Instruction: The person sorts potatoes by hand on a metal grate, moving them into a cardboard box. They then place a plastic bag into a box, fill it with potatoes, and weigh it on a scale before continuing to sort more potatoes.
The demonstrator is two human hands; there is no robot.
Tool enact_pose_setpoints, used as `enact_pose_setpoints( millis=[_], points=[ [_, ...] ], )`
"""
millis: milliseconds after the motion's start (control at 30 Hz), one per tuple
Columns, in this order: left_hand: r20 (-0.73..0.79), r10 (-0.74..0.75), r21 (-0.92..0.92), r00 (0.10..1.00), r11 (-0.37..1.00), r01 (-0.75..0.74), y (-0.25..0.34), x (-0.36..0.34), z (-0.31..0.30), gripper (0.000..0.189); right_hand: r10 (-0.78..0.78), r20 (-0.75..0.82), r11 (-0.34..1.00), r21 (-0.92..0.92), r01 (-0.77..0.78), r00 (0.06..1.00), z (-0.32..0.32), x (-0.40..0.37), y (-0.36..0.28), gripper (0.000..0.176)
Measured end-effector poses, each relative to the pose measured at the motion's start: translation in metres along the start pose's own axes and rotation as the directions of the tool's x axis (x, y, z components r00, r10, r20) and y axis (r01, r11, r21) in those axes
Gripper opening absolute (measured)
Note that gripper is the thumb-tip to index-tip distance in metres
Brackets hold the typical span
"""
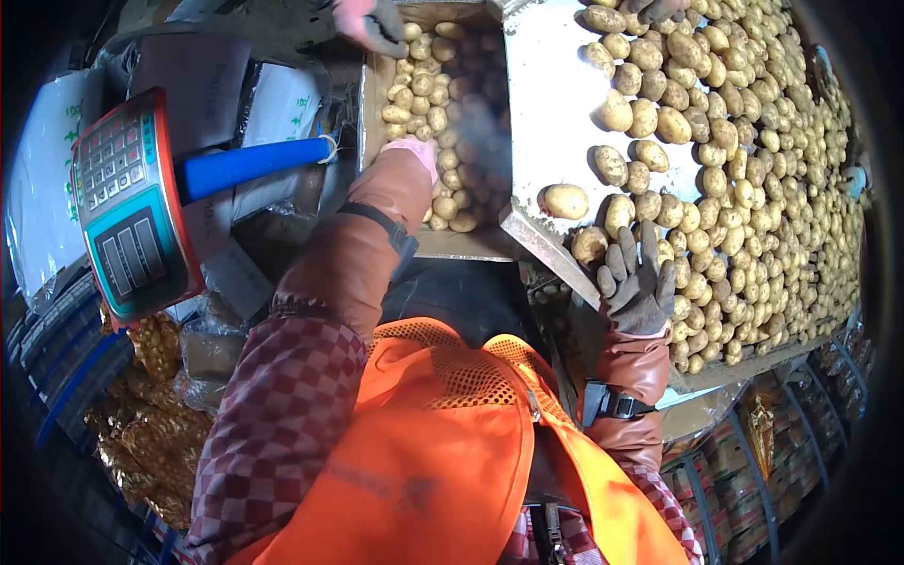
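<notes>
My left hand (pixel 415 156), in a pink glove, reaches down onto potatoes (pixel 420 94) in a cardboard box (pixel 452 247); its fingers are hidden from view. My right hand (pixel 638 282), in a grey-coated glove, is at the near edge of a sorting table piled with potatoes (pixel 744 202). Its fingers are apart and I see nothing held in them. Beside its fingertips lie a brownish potato (pixel 589 245) and a paler one (pixel 619 215). A single potato (pixel 566 201) sits on the white table surface (pixel 551 104).
A scale display (pixel 132 207) on a blue post (pixel 254 168) stands at left, before plastic-wrapped cartons (pixel 278 104). Another person's gloved hand (pixel 372 25) is over the box's far corner; a second gloved hand (pixel 659 9) touches potatoes at the top. Mesh sacks (pixel 155 414) lie lower left.
</notes>
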State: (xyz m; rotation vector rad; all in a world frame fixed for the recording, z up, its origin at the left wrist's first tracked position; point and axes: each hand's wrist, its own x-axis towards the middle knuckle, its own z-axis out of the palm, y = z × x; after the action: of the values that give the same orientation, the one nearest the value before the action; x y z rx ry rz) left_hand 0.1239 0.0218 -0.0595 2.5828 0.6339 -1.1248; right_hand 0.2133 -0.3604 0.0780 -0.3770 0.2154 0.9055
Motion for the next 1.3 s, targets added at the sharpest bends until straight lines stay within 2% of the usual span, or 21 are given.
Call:
enact_pose_setpoints(
  millis=[200,267,300,333,367,433,467,500,567,600,633,667,733,800,933,967,1000,1033,1067,1200,1300],
  points=[
    [0.018,0.032,-0.026,0.999,0.999,-0.031,-0.005,-0.005,0.002,0.046,0.019,-0.052,1.0,-0.007,-0.02,0.998,0.005,0.002,-0.001,0.062],
    [-0.216,0.0,-0.146,0.976,0.989,-0.033,-0.008,-0.026,0.0,0.051,0.015,-0.063,1.0,-0.015,-0.016,0.998,0.006,0.002,-0.001,0.062],
    [-0.216,0.006,-0.137,0.976,0.99,-0.036,-0.004,-0.042,-0.013,0.051,0.013,-0.074,1.0,-0.024,-0.015,0.997,0.006,0.002,0.0,0.063],
    [-0.15,-0.145,-0.381,0.978,0.921,0.078,0.0,-0.063,-0.032,0.056,0.008,-0.077,1.0,-0.025,-0.01,0.997,0.007,0.002,0.001,0.063],
    [-0.049,-0.278,-0.596,0.959,0.779,0.196,0.002,-0.075,-0.043,0.061,0.008,-0.076,1.0,-0.021,-0.01,0.997,0.007,0.001,0.001,0.063],
    [-0.287,-0.04,-0.897,0.957,0.363,-0.253,-0.007,-0.064,-0.028,0.051,0.008,-0.082,1.0,-0.022,-0.01,0.997,0.005,0.002,0.0,0.063],
    [-0.154,0.154,-0.984,0.976,0.065,-0.165,0.0,-0.089,-0.074,0.05,0.008,-0.099,0.999,-0.036,-0.012,0.995,0.006,0.002,0.0,0.064],
    [-0.076,0.371,-0.977,0.926,-0.212,0.005,0.008,-0.117,-0.121,0.049,0.013,-0.096,0.999,-0.035,-0.017,0.995,0.006,0.001,0.001,0.064],
    [0.052,0.203,-0.991,0.978,-0.114,0.076,-0.018,-0.079,-0.114,0.035,0.022,-0.075,1.0,-0.005,-0.022,0.997,0.008,0.004,0.001,0.065],
    [0.087,0.379,-0.902,0.921,-0.363,0.235,-0.042,-0.024,-0.051,0.022,0.028,-0.064,1.0,-0.009,-0.029,0.998,0.009,0.004,0.0,0.065],
    [0.115,0.246,-0.96,0.962,-0.22,0.171,-0.032,-0.034,-0.037,0.023,0.038,-0.056,0.999,-0.012,-0.039,0.998,0.007,0.004,-0.001,0.065],
    [0.081,0.082,-0.996,0.993,0.049,0.077,-0.019,-0.053,-0.025,0.023,0.046,-0.052,0.999,-0.014,-0.047,0.998,0.005,0.004,-0.001,0.065],
    [-0.044,-0.107,-0.83,0.993,0.557,0.023,0.01,-0.078,0.015,0.025,0.044,-0.059,0.999,-0.011,-0.045,0.997,0.003,0.003,-0.002,0.065],
    [-0.102,-0.227,-0.656,0.969,0.748,0.106,0.017,-0.082,0.045,0.028,0.05,-0.066,0.999,-0.011,-0.05,0.997,0.001,0.001,-0.001,0.064],
    [-0.163,-0.363,-0.573,0.918,0.792,0.211,-0.007,-0.077,0.071,0.033,0.084,0.01,0.996,0.035,-0.084,0.996,-0.01,0.002,-0.006,0.062],
    [-0.147,-0.311,-0.572,0.939,0.801,0.175,-0.005,-0.085,0.063,0.036,0.105,0.076,0.99,0.084,-0.111,0.992,-0.012,0.003,-0.005,0.063],
    [-0.139,-0.252,-0.57,0.958,0.812,0.131,-0.002,-0.089,0.049,0.038,0.061,-0.024,0.998,0.003,-0.061,0.998,0.001,0.003,-0.001,0.06],
    [-0.125,-0.188,-0.567,0.974,0.819,0.085,0.005,-0.094,0.032,0.041,0.058,-0.024,0.998,0.006,-0.058,0.998,0.001,0.003,-0.001,0.06],
    [0.006,-0.21,-0.582,0.978,0.794,0.174,0.025,-0.101,-0.001,0.042,0.057,-0.038,0.998,0.01,-0.057,0.998,0.0,0.002,-0.001,0.06],
    [-0.093,-0.327,-0.53,0.94,0.816,0.232,0.028,-0.014,0.041,0.042,0.07,-0.064,0.997,0.027,-0.069,0.995,0.005,0.003,-0.002,0.061],
    [0.097,-0.281,-0.33,0.955,0.896,0.297,0.018,0.01,0.039,0.038,0.07,-0.055,0.998,-0.007,-0.07,0.996,0.002,0.003,-0.003,0.061]
  ],
)
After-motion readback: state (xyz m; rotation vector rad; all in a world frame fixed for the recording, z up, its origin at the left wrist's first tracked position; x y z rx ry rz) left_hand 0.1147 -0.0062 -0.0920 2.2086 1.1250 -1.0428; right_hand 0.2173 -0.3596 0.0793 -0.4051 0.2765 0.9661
